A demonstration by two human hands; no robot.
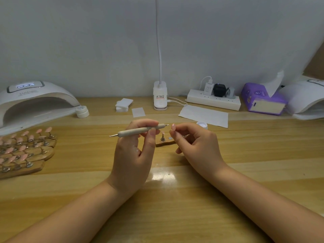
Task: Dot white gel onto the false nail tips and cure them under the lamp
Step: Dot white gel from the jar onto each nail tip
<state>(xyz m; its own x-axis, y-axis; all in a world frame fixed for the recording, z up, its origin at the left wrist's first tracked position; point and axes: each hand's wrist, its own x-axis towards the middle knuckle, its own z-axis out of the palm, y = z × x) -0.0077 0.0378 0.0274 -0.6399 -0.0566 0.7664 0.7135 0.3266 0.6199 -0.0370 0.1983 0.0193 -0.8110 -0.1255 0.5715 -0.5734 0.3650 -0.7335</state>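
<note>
**Tiny tip pinched, dotting tool poised beside it**

The right hand [191, 142] pinches one pink nail tip [173, 127] between thumb and forefinger, held up above the middle of the desk [175, 199]. The left hand [135, 151] pinches the dotting tool [140, 132] round its shaft, lying nearly level, its right metal point close to the tip but apart from it.

My judgement: the tip is feather-light, thin, glossy plastic that will slip or flick away if squeezed hard. It is best held by its edges or its underside, keeping the top face free and any wet gel untouched. The tool is light and stiff; a grip nearer the working end would steady the dot.

More tips stand on racks [26, 151] at the left edge, in front of the lamp [35, 100]. A small stand [164, 142] sits between the hands, and an open gel pot [202, 124] lies beyond the right hand.

Hard to tell: whether the tool's point carries gel, whether the held tip already has a dot, and how it is mounted, since the fingers hide its base. The stand is partly covered by both hands.
</note>
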